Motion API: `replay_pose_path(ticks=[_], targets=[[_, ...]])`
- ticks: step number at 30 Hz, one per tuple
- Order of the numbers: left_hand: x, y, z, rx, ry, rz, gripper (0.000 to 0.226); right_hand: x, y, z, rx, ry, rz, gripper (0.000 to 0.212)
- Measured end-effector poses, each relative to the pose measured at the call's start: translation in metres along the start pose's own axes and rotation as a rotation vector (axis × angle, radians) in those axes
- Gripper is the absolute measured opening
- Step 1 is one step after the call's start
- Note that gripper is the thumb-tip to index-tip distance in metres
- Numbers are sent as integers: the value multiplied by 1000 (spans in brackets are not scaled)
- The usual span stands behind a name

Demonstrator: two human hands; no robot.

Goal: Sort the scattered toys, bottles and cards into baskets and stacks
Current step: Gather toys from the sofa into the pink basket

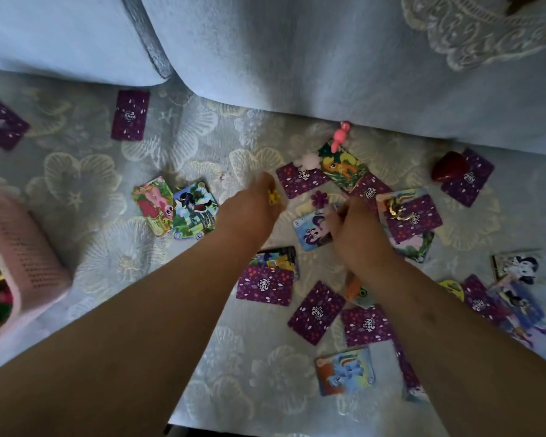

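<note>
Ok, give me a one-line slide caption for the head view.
Left hand holds a small yellow toy; right hand reaches among pony cards scattered on floral fabric.

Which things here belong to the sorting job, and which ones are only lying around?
For the job: cards, pink figure, yellow toy held in the left hand, red toy, pink basket.
Only lying about: blue cushions, lace cloth, flowered cover.

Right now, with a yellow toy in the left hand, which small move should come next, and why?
Probably carry the yellow toy leftward to the pink basket: the left hand grips it, and the basket holds other colourful things.
</note>
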State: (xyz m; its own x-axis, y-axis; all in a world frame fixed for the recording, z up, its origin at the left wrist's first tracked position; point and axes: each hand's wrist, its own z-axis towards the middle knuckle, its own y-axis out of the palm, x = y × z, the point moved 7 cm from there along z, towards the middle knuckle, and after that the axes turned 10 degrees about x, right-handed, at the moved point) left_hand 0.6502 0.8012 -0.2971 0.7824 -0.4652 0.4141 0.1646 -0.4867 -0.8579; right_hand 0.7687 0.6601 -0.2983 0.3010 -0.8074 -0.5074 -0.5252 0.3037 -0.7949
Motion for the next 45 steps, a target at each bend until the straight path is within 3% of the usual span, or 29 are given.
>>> replay_pose_path(ticks=[2, 4, 7, 9, 11, 13, 15, 17, 19, 21, 24, 27, 31, 34, 36, 39, 45], targets=[[6, -1, -1, 6, 48, 102, 31, 2, -6, 1, 45, 73, 89, 27], [3, -1, -4, -36, -30, 26, 28, -3, -7, 4, 55, 90, 115, 19], [-12, 6, -13, -152, -341, -573, 13, -19, 2, 11, 33, -13, 24, 15], [-13, 9, -22, -243, -542, -1008, 16, -25, 12, 13, -19, -112, -160, 17], [-10, 7, -24, -290, -611, -1193, 23, -26, 16, 15, -30, -159, -230, 20], [-6, 4, -19, -255, -614, -1158, 33, -24, 12, 16, -32, -105, -131, 23], [-1, -2, -5, -130, -524, -975, 35, -12, 3, 18, -47, 115, 227, 20], [12, -10, 14, 12, -297, -667, 24, 2, -3, 19, -92, 426, 724, 18], [37, -11, 27, 31, -33, -303, 28, 7, -10, 24, -95, 573, 982, 14], [55, -4, 35, 3, 146, -3, 41, 7, -18, 36, -46, 576, 940, 16], [62, 2, 44, 20, 238, 238, 35, -7, -27, 66, 63, 329, 432, 28], [49, 1, 41, 37, 145, 157, 23, -29, -20, 90, 152, 94, 53, 51], [15, -8, 20, 91, -106, -217, 35, -43, -15, 94, 197, 58, -25, 35], [-14, -17, -4, 130, -347, -680, 47, -40, -17, 77, 236, 113, 66, 35], [-28, -23, -26, 119, -483, -892, 43, -40, -4, 48, 116, 241, 354, 40], [-50, -49, -61, 185, -571, -1087, 35, -59, 28, -18, -206, 423, 631, 22], [-142, -151, -124, 744, -662, -898, 17, -175, 75, -103, -503, 159, 575, 16]])
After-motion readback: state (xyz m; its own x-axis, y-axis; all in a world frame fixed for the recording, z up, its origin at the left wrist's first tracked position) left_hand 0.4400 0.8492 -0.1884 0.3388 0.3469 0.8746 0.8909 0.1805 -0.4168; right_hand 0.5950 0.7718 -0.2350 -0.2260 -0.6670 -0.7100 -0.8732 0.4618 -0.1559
